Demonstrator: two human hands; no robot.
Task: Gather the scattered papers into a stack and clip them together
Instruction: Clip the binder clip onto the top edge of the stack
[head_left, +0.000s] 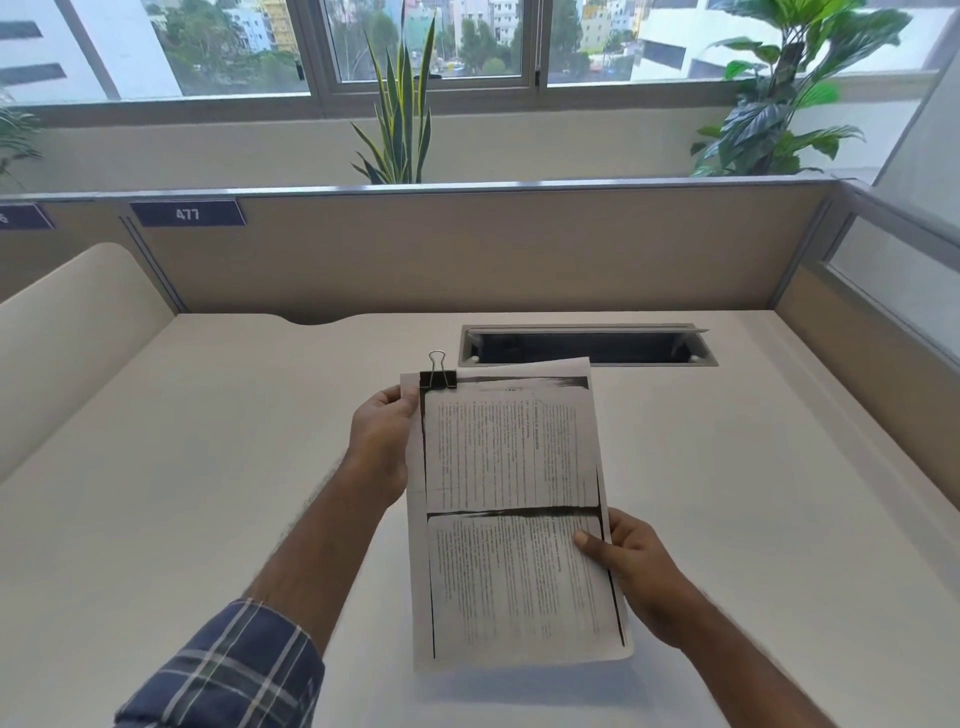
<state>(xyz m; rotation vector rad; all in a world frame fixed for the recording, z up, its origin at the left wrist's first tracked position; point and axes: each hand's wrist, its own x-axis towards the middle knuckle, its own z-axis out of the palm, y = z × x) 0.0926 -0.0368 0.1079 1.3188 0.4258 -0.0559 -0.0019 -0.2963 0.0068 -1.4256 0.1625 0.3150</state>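
**Stack clipped, in hand — looks like final check / set-down**

Stack of white printed photocopy sheets with dark scan borders (511, 509) is held up off the pale cream desk top (208, 467), centre frame, tilted toward the camera. Black binder clip with silver wire handles (438, 375) sits on the stack's 11 o'clock corner, jaws closed over the top edge, one handle standing up.

Grip:
- Left hand (382, 447): closed on the stack's 9–10 o'clock edge, thumb in front, just below the clip.
- Right hand (631, 566): closed on the 4 o'clock edge, thumb on the printed face, fingers behind.

No loose sheets visible on the desk. One back sheet peeks out past the top edge at 12–1 o'clock, so alignment isn't perfect.

Judgement: gather and clip steps read as done; this is the inspect stage. Next move: either nudge that proud sheet flush, or lower the stack flat onto the desk, clear of the open grey cable slot (587, 345) at 12 o'clock, then release both hands.
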